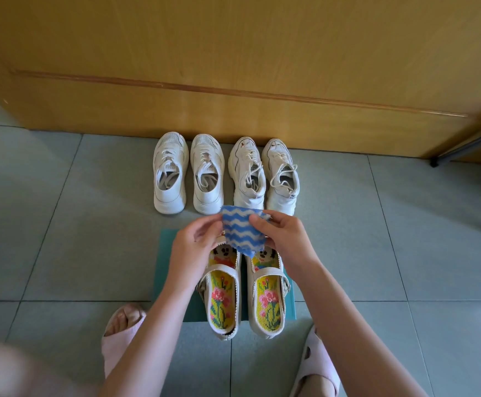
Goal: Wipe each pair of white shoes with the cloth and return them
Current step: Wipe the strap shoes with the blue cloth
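Observation:
A blue cloth with white wavy stripes hangs between my hands above the floor. My left hand pinches its left edge and my right hand pinches its right edge. Under the cloth, a pair of white strap shoes with flowered insoles stands on a teal mat; their toes are hidden by cloth and hands. Beyond them, against the wooden door, stand two pairs of white sneakers: one pair on the left, one on the right.
A yellow wooden door closes off the far side. The floor is grey tile. My feet in pink slippers flank the mat. Dark furniture legs stand at the far right.

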`<state>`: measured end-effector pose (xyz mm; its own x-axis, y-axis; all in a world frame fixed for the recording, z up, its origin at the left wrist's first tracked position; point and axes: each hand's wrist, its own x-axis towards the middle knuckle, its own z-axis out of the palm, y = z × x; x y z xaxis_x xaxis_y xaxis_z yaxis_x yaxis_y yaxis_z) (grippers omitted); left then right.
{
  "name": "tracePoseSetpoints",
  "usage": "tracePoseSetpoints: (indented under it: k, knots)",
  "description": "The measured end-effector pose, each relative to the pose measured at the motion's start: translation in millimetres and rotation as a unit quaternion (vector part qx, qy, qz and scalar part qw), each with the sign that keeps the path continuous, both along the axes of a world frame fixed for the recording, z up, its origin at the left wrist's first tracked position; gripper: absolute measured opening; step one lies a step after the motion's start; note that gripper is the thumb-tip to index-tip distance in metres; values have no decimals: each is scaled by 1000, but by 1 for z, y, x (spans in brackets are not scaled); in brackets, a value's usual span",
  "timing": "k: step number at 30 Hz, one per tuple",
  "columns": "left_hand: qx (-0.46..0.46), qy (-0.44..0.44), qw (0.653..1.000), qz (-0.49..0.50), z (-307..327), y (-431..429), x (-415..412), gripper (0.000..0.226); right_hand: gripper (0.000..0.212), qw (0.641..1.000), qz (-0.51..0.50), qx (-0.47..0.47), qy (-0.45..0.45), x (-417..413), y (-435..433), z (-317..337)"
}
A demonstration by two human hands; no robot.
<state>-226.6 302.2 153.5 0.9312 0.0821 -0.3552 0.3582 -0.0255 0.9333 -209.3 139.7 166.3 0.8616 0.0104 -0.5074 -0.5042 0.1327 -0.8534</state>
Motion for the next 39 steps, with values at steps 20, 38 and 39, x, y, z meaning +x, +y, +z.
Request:
tracePoseSetpoints:
  k: [20,38,39]
  knots:
    - [44,37,998,-25,-8,-36,-13,26,18,991,-102,46,67,-1,-16,-24]
    - [339,65,931,-116,-48,-106,-64,102,22,889,50,-452,-57,45,-27,-92]
    - [343,71,931,-106,-52,-106,-65,119,21,885,54,-458,-69,43,-26,-92]
